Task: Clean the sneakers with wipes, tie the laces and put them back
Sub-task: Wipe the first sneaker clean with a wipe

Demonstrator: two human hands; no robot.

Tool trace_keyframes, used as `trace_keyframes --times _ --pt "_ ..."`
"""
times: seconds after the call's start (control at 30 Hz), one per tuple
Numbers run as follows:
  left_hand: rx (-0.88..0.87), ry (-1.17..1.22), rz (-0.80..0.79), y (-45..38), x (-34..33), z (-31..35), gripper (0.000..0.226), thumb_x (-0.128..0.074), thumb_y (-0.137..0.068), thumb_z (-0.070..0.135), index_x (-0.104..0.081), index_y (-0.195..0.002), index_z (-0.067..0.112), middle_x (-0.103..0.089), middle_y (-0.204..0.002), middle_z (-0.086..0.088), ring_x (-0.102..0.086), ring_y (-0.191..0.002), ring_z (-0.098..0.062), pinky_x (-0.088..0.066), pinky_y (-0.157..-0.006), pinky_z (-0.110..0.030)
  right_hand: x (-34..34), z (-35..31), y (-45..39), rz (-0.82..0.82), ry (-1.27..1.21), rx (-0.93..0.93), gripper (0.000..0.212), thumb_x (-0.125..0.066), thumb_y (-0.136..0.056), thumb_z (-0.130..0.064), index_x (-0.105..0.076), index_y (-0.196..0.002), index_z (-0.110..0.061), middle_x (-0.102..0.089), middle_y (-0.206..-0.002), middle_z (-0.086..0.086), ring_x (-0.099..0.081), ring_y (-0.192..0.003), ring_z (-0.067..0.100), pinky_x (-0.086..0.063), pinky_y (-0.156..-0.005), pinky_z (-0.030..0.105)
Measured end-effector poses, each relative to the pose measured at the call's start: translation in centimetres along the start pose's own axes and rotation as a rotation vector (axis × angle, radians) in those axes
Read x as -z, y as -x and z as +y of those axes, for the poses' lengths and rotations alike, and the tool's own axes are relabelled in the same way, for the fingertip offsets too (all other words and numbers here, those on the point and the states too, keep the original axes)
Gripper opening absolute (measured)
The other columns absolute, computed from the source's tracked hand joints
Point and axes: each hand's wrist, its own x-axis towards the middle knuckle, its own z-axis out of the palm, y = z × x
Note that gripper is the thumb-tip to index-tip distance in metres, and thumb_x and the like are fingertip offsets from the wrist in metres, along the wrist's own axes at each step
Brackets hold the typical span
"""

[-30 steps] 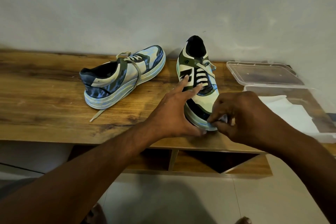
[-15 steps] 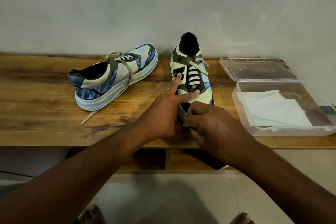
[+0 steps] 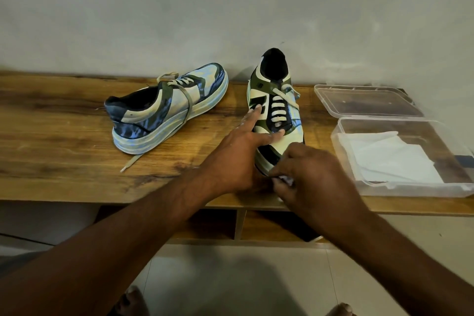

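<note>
- The right hand (image 3: 311,177), at 5 o'clock of the scene's centre, has its fingers curled round a small crumpled white wipe (image 3: 286,180), pressing it against the toe of the near sneaker (image 3: 278,120).
- The left hand (image 3: 237,159) lies flat and relaxed on that shoe's left side, forefinger stretched along the upper, thumb across the toe box.
- This sneaker points toe-first toward the viewer: cream and olive panels, black patches, flat white laces in 5 rows, a dark padded collar at its far end.
- At 10 o'clock, the 2nd sneaker (image 3: 166,108) sits well apart, side-on, with a mottled blue heel, thick pale sole and a loose lace trailing over the grainy wooden shelf (image 3: 51,141).
- At 3 o'clock stands a clear plastic box (image 3: 459,187) of folded white wipes; its lid (image 3: 364,102) lies just behind.
- Farthest is a plain grey wall (image 3: 230,7).
</note>
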Motion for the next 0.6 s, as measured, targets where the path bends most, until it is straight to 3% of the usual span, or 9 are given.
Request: trace_keyframes --times 0.07,0.13,0.23,0.33,0.43,0.57,0.6 --pt "-0.006 -0.05 -0.01 0.0 0.0 -0.2 0.084 -0.082 -0.082 0.007 -0.048 -0.152 0.037 -0.009 -0.174 -0.007 -0.017 -0.158 -0.03 -0.026 -0.126 -0.049 -1.4 -1.0 -0.3 0.036 0.032 0.025 0.011 -0.08 -0.082 -0.007 -0.079 -0.091 -0.014 -0.063 -0.093 0.003 -0.061 -0.071 0.019 -0.056 -0.057 0.036" --pt "-0.01 -0.069 -0.014 -0.1 -0.1 -0.2 0.083 -0.074 -0.088 -0.003 -0.046 -0.152 0.041 -0.013 -0.173 -0.006 -0.02 -0.157 -0.03 -0.028 -0.125 -0.049 -2.2 -1.6 -0.5 0.061 0.061 0.031 0.013 -0.082 -0.079 0.0 -0.077 -0.089 -0.007 -0.064 -0.097 0.01 -0.064 -0.07 0.024 -0.058 -0.055 0.038" --pt "0.065 0.145 0.014 -0.3 0.2 0.1 0.099 -0.085 -0.086 0.008 -0.035 -0.137 0.076 -0.008 -0.173 0.003 -0.012 -0.159 -0.017 -0.023 -0.128 -0.045 -2.1 -2.3 -0.7 0.043 0.12 -0.016 0.022 -0.09 -0.069 0.0 -0.077 -0.085 -0.007 -0.066 -0.097 0.013 -0.066 -0.066 0.024 -0.055 -0.051 0.034" --pt "0.009 0.101 -0.008 -0.4 -0.5 -0.8 0.088 -0.093 -0.076 0.015 -0.052 -0.142 0.055 -0.003 -0.174 0.005 -0.009 -0.16 -0.016 -0.024 -0.128 -0.048 -0.9 -2.9 -0.8 -0.004 0.143 -0.047 0.021 -0.091 -0.069 -0.006 -0.08 -0.085 -0.015 -0.065 -0.093 0.009 -0.058 -0.061 0.017 -0.046 -0.05 0.028" --pt "-0.022 0.041 0.021 -0.4 -0.6 -1.3 0.091 -0.101 -0.059 0.043 -0.06 -0.14 0.047 -0.002 -0.175 -0.001 -0.006 -0.161 -0.018 -0.022 -0.129 -0.046 1.2 -1.6 -0.5 -0.062 0.174 -0.147 0.01 -0.076 -0.088 -0.022 -0.078 -0.097 -0.024 -0.061 -0.097 0.0 -0.056 -0.08 0.015 -0.048 -0.069 0.03" --pt "0.072 -0.051 -0.079 -0.2 0.6 0.3 0.109 -0.095 -0.051 0.064 -0.052 -0.149 0.044 0.004 -0.174 0.002 0.001 -0.16 -0.016 -0.004 -0.124 -0.03 3.8 2.6 -0.7 0.121 -0.01 -0.248 0.017 -0.085 -0.075 -0.01 -0.081 -0.075 -0.026 -0.069 -0.07 -0.014 -0.062 -0.063 0.005 -0.048 -0.063 0.025" --pt "0.076 -0.053 -0.087 -0.1 0.8 0.4 0.11 -0.095 -0.051 0.065 -0.051 -0.15 0.043 0.006 -0.174 0.004 0.002 -0.16 -0.015 -0.003 -0.122 -0.029 4.0 3.2 -0.7 0.148 -0.069 -0.268 0.018 -0.086 -0.075 -0.009 -0.081 -0.074 -0.026 -0.067 -0.065 -0.02 -0.063 -0.061 0.003 -0.047 -0.06 0.017"
